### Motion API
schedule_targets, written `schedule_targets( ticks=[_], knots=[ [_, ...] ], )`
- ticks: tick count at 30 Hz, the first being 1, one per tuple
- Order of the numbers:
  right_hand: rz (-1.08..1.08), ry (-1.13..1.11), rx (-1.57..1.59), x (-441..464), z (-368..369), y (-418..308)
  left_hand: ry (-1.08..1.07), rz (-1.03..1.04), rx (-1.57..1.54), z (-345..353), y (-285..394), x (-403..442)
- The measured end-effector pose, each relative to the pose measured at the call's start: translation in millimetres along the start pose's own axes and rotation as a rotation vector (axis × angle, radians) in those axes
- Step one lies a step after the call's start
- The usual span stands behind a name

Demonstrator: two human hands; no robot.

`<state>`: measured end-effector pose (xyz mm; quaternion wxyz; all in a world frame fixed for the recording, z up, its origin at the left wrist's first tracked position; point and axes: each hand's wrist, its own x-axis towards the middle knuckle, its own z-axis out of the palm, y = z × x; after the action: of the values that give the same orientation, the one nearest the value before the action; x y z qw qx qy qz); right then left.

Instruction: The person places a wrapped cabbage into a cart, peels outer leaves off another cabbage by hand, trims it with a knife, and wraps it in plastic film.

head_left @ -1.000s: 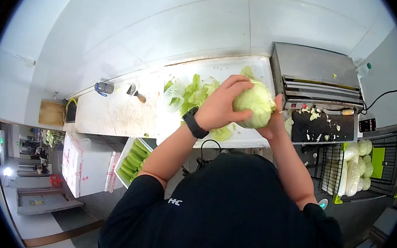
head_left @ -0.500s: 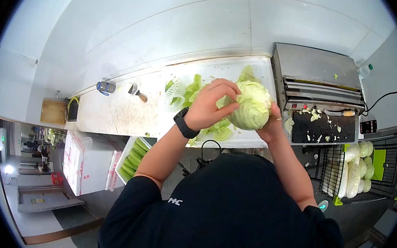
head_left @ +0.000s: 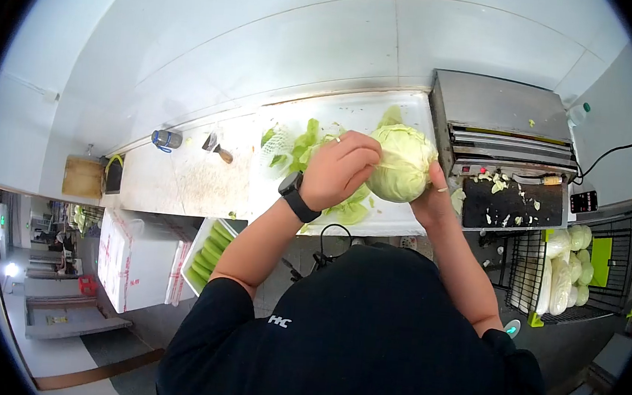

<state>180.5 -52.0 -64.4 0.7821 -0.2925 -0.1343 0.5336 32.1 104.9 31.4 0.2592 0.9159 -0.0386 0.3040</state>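
Observation:
A pale green cabbage [head_left: 402, 163] is held over the white tray [head_left: 392, 220]. My right hand [head_left: 432, 199] grips it from the right and below, with the thumb up its side. At the cabbage's left edge is my left hand [head_left: 340, 171], its fingers curled closed. Those fingertips are hidden, so I cannot tell what they hold. Loose green outer leaves [head_left: 305, 143] lie on the tray to the left of that hand, and another leaf [head_left: 350, 212] lies below it. White foam netting [head_left: 276, 141] lies at the tray's left end.
Right of the tray stands a metal wrapping machine [head_left: 501, 112]. A knife [head_left: 544, 180] and cabbage scraps lie on its black plate [head_left: 493, 208]. A black basket [head_left: 529, 270] holds wrapped vegetables. A brush [head_left: 219, 150] and bottle [head_left: 166, 140] are left; a green-vegetable crate [head_left: 195, 277] stands below.
My left hand has drawn slightly left across the cabbage, and its fingers have curled in. The right hand still supports the cabbage, which has barely shifted.

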Motion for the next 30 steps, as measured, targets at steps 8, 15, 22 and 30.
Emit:
schedule_targets(
  ticks=[8,15,22,30],
  knots=[
    [-0.182,0.071,-0.17,-7.9,15.1,-6.2,-0.032,0.05,0.054,-5.4,11.3,6.0],
    [-0.12,0.173,0.07,-7.3,27.1,-11.3,0.21,0.388,0.141,2.7,12.1,-11.2],
    [-0.069,0.07,0.174,-7.5,41.1,-23.4,0.297,0.292,0.034,13.6,17.0,-21.1],
    [-0.047,0.14,0.231,-0.3,57.5,-28.3,0.297,0.252,0.062,26.9,9.7,-49.1]
  ],
)
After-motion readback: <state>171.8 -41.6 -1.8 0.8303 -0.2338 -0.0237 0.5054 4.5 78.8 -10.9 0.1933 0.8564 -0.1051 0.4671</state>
